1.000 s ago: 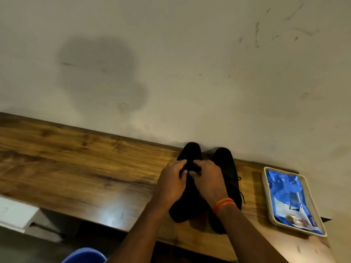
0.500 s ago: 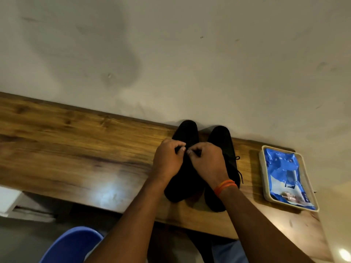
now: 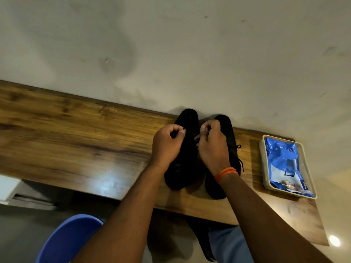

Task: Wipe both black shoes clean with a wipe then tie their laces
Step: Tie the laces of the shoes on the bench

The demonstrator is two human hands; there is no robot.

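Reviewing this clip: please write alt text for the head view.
Both hands, left hand and right hand, pinch lace ends over the left black shoe beside the right shoe on a wooden table. A tray holding a blue wipes pack sits to the right.

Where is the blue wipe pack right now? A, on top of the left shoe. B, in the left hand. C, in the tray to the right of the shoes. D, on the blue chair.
C: the wipe pack lies in the tray at the right end of the table, apart from the shoes, while both hands are busy at the laces.
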